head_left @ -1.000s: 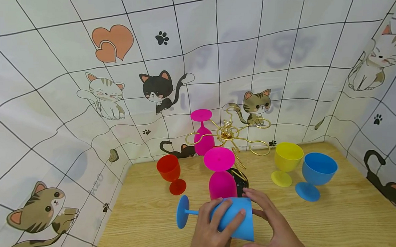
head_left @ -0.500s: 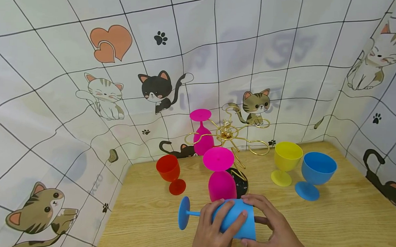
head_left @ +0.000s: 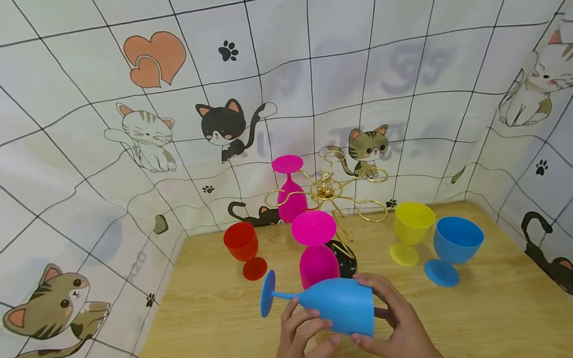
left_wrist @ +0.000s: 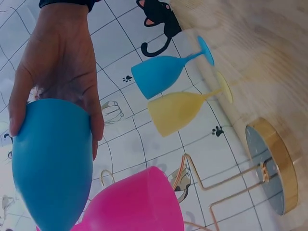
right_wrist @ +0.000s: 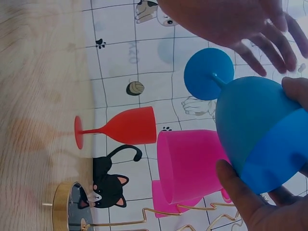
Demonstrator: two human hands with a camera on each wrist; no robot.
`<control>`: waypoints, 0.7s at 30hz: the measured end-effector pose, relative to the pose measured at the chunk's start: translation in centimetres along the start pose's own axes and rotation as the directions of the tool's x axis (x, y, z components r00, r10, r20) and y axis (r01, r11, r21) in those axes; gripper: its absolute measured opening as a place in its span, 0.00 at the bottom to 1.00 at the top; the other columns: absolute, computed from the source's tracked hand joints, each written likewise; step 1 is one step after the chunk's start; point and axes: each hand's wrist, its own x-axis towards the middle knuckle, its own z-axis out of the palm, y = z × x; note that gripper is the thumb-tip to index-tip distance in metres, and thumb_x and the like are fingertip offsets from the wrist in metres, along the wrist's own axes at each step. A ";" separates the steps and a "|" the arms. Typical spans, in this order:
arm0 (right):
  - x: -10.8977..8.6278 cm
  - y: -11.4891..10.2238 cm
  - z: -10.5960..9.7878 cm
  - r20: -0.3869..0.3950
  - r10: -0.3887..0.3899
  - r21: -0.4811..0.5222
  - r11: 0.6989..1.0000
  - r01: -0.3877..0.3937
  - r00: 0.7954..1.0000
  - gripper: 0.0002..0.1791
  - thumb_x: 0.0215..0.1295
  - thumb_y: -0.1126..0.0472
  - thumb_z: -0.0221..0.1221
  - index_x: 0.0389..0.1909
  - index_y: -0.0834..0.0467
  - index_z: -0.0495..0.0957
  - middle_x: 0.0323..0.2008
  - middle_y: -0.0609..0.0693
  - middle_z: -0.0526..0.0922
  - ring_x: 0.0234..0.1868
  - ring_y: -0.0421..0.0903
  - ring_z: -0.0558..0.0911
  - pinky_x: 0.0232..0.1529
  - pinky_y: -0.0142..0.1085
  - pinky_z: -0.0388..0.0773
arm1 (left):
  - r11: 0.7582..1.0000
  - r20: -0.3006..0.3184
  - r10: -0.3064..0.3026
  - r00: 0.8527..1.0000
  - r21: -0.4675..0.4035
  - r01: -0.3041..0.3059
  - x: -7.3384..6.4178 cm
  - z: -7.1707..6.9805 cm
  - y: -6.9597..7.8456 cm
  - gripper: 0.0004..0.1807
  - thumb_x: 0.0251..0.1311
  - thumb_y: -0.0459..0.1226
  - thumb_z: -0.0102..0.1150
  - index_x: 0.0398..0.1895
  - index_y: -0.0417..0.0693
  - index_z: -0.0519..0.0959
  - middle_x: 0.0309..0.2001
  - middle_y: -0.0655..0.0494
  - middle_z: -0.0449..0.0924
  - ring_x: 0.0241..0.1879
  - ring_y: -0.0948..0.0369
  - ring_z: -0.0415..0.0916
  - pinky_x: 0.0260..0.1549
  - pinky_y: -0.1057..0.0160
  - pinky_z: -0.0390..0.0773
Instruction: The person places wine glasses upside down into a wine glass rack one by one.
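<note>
My right hand point(head_left: 396, 322) grips a blue goblet point(head_left: 343, 306) by its bowl near the rim, fingers above and thumb below. The goblet lies sideways in the air, its mouth to the right and its foot to the left. My left hand point(head_left: 303, 334) is just below the bowl, fingers spread and loosely bent; the right wrist view shows that left hand point(right_wrist: 260, 33) apart from the goblet. Behind stand a gold wire rack point(head_left: 326, 188) with curled arms, an upside-down pink goblet point(head_left: 318, 267) in front of it and another pink goblet point(head_left: 292, 200) at its left.
A red goblet point(head_left: 241, 242) stands upright on the wooden table point(head_left: 211, 318) at left. At right a yellow goblet point(head_left: 413, 224) stands next to a second blue goblet point(head_left: 456, 241). The rack's round base point(head_left: 344, 261) is dark. A cat-patterned cloth point(head_left: 283, 95) covers the walls.
My left hand has let go of the blue goblet and dropped below it, uncovering the bowl. My right hand has closed on the rim end and holds the goblet slightly higher.
</note>
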 end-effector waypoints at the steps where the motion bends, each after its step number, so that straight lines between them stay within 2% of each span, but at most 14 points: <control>1: 0.1 0.1 -0.1 -0.005 -0.016 -0.004 1.000 0.016 1.000 0.45 0.50 0.63 0.74 0.69 0.51 0.62 0.65 0.47 0.68 0.57 0.33 0.72 0.40 0.45 0.86 | 0.999 -0.069 0.011 0.998 -0.045 -0.014 0.3 -0.1 -0.1 0.23 0.75 0.53 0.40 0.37 0.44 0.75 0.39 0.50 0.76 0.46 0.56 0.71 0.60 0.57 0.69; 3: 0.2 0.2 -0.3 -0.016 -0.027 0.001 1.000 0.027 0.999 0.46 0.50 0.65 0.74 0.69 0.51 0.62 0.64 0.47 0.69 0.57 0.33 0.73 0.40 0.42 0.85 | 0.986 -0.139 -0.021 0.990 -0.168 -0.003 0.9 -0.3 -0.1 0.20 0.74 0.49 0.43 0.35 0.40 0.72 0.34 0.49 0.72 0.39 0.58 0.69 0.46 0.63 0.72; 4: 0.3 0.3 -0.4 -0.021 -0.027 0.006 1.000 0.027 0.999 0.46 0.50 0.66 0.73 0.69 0.51 0.62 0.64 0.46 0.69 0.57 0.33 0.73 0.40 0.41 0.85 | 0.970 -0.144 -0.056 0.988 -0.242 0.020 1.2 -0.4 -0.1 0.19 0.72 0.46 0.47 0.34 0.38 0.70 0.33 0.49 0.70 0.37 0.59 0.69 0.41 0.66 0.72; 5: 0.3 0.3 -0.4 -0.025 -0.037 0.011 0.999 0.037 0.999 0.46 0.49 0.67 0.73 0.69 0.52 0.61 0.64 0.46 0.68 0.58 0.33 0.72 0.40 0.40 0.84 | 0.947 -0.147 -0.092 0.985 -0.319 0.041 1.3 -0.4 -0.1 0.17 0.70 0.43 0.50 0.34 0.36 0.68 0.32 0.49 0.68 0.35 0.60 0.68 0.37 0.68 0.71; 7: 0.5 0.4 -0.5 -0.032 -0.061 0.025 0.998 0.061 0.998 0.47 0.49 0.70 0.72 0.70 0.54 0.61 0.64 0.48 0.68 0.58 0.32 0.72 0.41 0.38 0.84 | 0.897 -0.113 -0.181 0.977 -0.427 0.117 1.3 -0.5 0.1 0.17 0.64 0.40 0.56 0.34 0.34 0.64 0.31 0.49 0.65 0.31 0.61 0.67 0.33 0.74 0.69; 9: 0.7 0.4 -0.6 -0.040 -0.080 0.036 0.996 0.082 0.996 0.47 0.48 0.72 0.72 0.70 0.56 0.61 0.65 0.49 0.68 0.59 0.32 0.72 0.42 0.36 0.83 | 0.855 -0.065 -0.253 0.965 -0.481 0.192 0.9 -0.4 0.1 0.16 0.63 0.38 0.56 0.33 0.34 0.62 0.29 0.50 0.63 0.29 0.62 0.66 0.31 0.77 0.68; 13: 0.8 0.4 -0.8 -0.048 -0.118 0.052 0.991 0.120 0.992 0.47 0.47 0.75 0.71 0.70 0.59 0.60 0.65 0.50 0.67 0.59 0.32 0.72 0.45 0.35 0.84 | 0.813 -0.011 -0.344 0.939 -0.504 0.292 -1.1 0.2 -0.1 0.18 0.61 0.38 0.58 0.31 0.34 0.61 0.27 0.52 0.63 0.26 0.63 0.66 0.30 0.78 0.69; 15: 0.7 0.4 -0.8 -0.048 -0.118 0.061 0.991 0.120 0.992 0.47 0.47 0.76 0.70 0.69 0.59 0.60 0.65 0.51 0.67 0.59 0.32 0.72 0.45 0.36 0.84 | 0.771 0.028 -0.399 0.917 -0.532 0.352 -2.2 0.5 0.0 0.18 0.59 0.38 0.59 0.31 0.34 0.61 0.27 0.52 0.64 0.27 0.62 0.67 0.29 0.75 0.70; 16: 0.7 0.5 -0.8 -0.046 -0.119 0.069 0.990 0.122 0.992 0.48 0.47 0.77 0.70 0.70 0.60 0.59 0.65 0.53 0.67 0.59 0.32 0.73 0.46 0.36 0.84 | 0.740 0.057 -0.433 0.900 -0.548 0.391 -2.7 0.7 0.0 0.18 0.58 0.37 0.60 0.32 0.34 0.62 0.27 0.52 0.64 0.28 0.62 0.67 0.29 0.74 0.71; 18: 0.5 0.6 -0.8 -0.043 -0.119 0.087 0.989 0.123 0.992 0.48 0.47 0.78 0.69 0.69 0.61 0.59 0.65 0.56 0.67 0.60 0.33 0.73 0.47 0.36 0.84 | 0.636 0.140 -0.514 0.846 -0.599 0.486 -3.5 0.9 0.4 0.18 0.57 0.36 0.61 0.34 0.33 0.63 0.29 0.50 0.64 0.29 0.61 0.68 0.28 0.70 0.74; 19: 0.4 0.6 -0.7 -0.041 -0.116 0.100 0.988 0.120 0.992 0.47 0.47 0.79 0.69 0.69 0.62 0.59 0.65 0.56 0.67 0.60 0.33 0.73 0.47 0.35 0.83 | 0.562 0.197 -0.561 0.804 -0.623 0.544 -3.7 0.9 0.6 0.17 0.57 0.35 0.61 0.36 0.33 0.63 0.30 0.49 0.65 0.30 0.59 0.70 0.29 0.68 0.76; 21: 0.3 0.7 -0.7 -0.038 -0.115 0.131 0.984 0.119 0.993 0.47 0.46 0.80 0.68 0.69 0.63 0.58 0.65 0.54 0.67 0.60 0.35 0.74 0.48 0.34 0.83 | 0.396 0.304 -0.630 0.714 -0.666 0.633 -4.0 0.9 1.0 0.18 0.57 0.33 0.61 0.42 0.33 0.63 0.32 0.46 0.67 0.32 0.56 0.71 0.33 0.64 0.80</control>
